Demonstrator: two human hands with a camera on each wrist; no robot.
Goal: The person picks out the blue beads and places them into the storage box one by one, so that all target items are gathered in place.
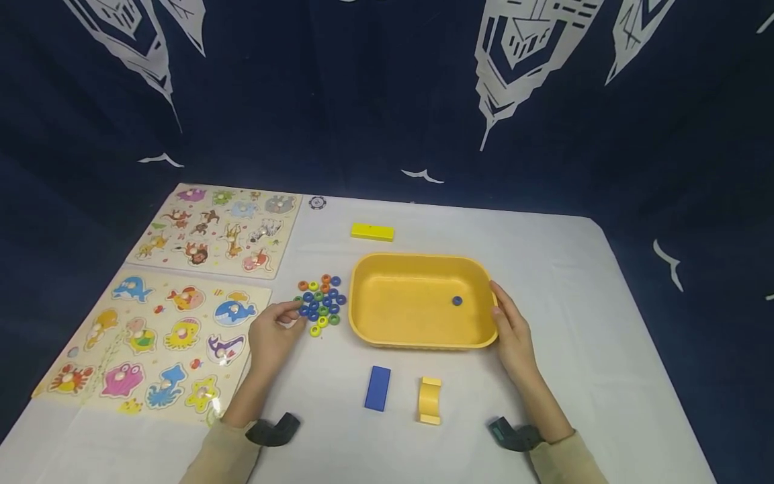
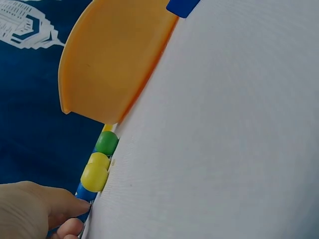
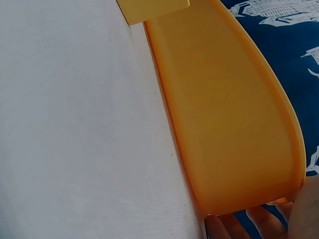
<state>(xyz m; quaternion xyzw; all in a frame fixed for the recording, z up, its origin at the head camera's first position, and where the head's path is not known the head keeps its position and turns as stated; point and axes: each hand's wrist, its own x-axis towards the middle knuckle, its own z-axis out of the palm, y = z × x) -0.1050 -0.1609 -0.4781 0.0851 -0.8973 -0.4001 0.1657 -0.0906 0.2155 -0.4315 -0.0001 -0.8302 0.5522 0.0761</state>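
My left hand (image 1: 275,336) is at the near left edge of a cluster of small ring-shaped beads (image 1: 318,296) in blue, green, yellow and orange. Its thumb and forefinger are bent around the blue beads there; I cannot tell whether one is pinched. In the left wrist view, the thumb (image 2: 65,203) is right by a blue bead (image 2: 85,192), below yellow and green ones. A yellow plastic tray (image 1: 399,336) stands right of the cluster, with a single blue bead (image 1: 457,300) inside. My right hand (image 1: 515,339) holds the tray's right end, thumb and fingers at the rim.
Two wooden animal puzzle boards (image 1: 205,232) (image 1: 151,339) lie at the left. A yellow block (image 1: 371,232) lies behind the tray; a blue block (image 1: 377,388) and a curved pale-yellow block (image 1: 429,400) are in front. A dark patterned cloth (image 1: 338,101) hangs behind the white table.
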